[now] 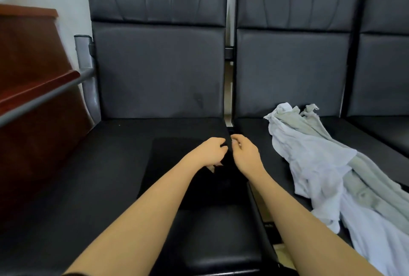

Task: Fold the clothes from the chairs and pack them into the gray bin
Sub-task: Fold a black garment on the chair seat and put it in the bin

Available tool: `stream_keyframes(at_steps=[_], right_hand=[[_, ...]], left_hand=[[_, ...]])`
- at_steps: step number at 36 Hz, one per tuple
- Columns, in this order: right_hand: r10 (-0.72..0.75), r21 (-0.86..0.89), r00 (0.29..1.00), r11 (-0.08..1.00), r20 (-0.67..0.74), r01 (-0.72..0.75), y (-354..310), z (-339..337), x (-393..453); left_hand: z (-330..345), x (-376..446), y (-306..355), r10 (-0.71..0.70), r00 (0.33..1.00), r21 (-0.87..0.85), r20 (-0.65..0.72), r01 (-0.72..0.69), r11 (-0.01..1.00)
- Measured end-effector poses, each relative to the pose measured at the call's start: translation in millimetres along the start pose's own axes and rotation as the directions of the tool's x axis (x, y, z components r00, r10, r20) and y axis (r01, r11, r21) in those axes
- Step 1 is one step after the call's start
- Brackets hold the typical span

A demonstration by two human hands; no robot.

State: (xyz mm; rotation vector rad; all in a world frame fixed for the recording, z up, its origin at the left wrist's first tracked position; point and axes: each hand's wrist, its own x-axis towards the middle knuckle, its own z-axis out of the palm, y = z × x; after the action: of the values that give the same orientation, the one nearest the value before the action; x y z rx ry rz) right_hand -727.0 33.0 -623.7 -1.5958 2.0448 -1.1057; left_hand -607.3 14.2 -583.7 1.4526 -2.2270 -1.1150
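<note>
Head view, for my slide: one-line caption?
Both hands pinch a black garment on the chair seat; pale clothes wait alongside.

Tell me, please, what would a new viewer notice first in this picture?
Two bare arms reach forward; the left hand and right hand pinch a black cloth lying on the left chair seat. A crumpled heap of pale clothes lies on the next seat, to the right.

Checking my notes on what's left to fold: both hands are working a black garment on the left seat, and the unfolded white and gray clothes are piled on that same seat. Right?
Not quite. The head view shows both hands, left hand and right hand, at the black garment on the left seat, but the white and gray clothes lie on the neighbouring seat to the right.
</note>
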Motion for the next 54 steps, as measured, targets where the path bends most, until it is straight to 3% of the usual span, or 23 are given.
stream_keyframes(at_steps=[2,4,6,8,10,14,19,23,27,33,40,47,50,54], right_hand=[[0.014,-0.032,0.998,0.999,0.062,-0.012,4,-2,-1],[0.002,-0.141,0.990,0.990,0.141,0.018,5,-1,-1],[-0.014,-0.241,0.980,0.968,0.197,0.063,5,3,-1],[-0.030,-0.316,0.975,0.943,0.222,0.101,5,8,0],[-0.058,-0.399,0.968,0.904,0.246,0.155,3,13,0],[-0.073,-0.530,0.956,0.819,0.285,0.221,-9,23,0],[-0.031,-0.686,0.986,0.714,0.167,0.139,-35,39,-1],[-0.073,-0.665,0.995,0.741,0.065,0.098,-47,58,-2],[0.011,-0.598,1.000,0.802,0.006,-0.006,-43,74,-4],[0.074,-0.607,0.992,0.785,-0.105,-0.123,-32,76,-5],[0.093,-0.603,0.979,0.776,-0.180,-0.185,-24,82,-6],[-0.063,-0.625,0.991,0.780,-0.118,-0.025,-25,80,-8],[-0.113,-0.600,0.991,0.799,-0.077,0.044,-29,82,-10],[-0.260,-0.612,0.951,0.784,-0.166,0.108,-42,82,-25]], left_hand=[[6,2,-4,-0.059,0.998,-0.096,0.015,0.060,0.994],[6,3,-11,-0.057,0.992,-0.072,-0.115,0.049,0.996],[5,2,-24,-0.015,0.960,0.104,-0.280,0.046,0.994],[3,-2,-38,0.014,0.936,0.336,-0.351,0.112,0.935],[1,-7,-52,-0.023,0.944,0.469,-0.328,0.184,0.863],[-4,-14,-78,-0.206,0.952,0.483,-0.227,0.293,0.825],[-5,-19,-94,-0.225,0.951,0.484,-0.215,0.303,0.821],[-9,-24,-93,-0.194,0.952,0.479,-0.235,0.287,0.830],[-22,-24,-96,-0.072,0.894,0.492,-0.441,0.309,0.814],[-29,-26,-118,-0.175,0.820,0.429,-0.544,0.451,0.783],[-29,-31,-129,-0.135,0.743,0.396,-0.655,0.490,0.776],[-37,-37,-135,-0.092,0.792,0.460,-0.604,0.441,0.771],[-38,-44,-138,-0.033,0.780,0.506,-0.625,0.437,0.744],[-36,-58,-135,-0.015,0.781,0.504,-0.624,0.417,0.756]])
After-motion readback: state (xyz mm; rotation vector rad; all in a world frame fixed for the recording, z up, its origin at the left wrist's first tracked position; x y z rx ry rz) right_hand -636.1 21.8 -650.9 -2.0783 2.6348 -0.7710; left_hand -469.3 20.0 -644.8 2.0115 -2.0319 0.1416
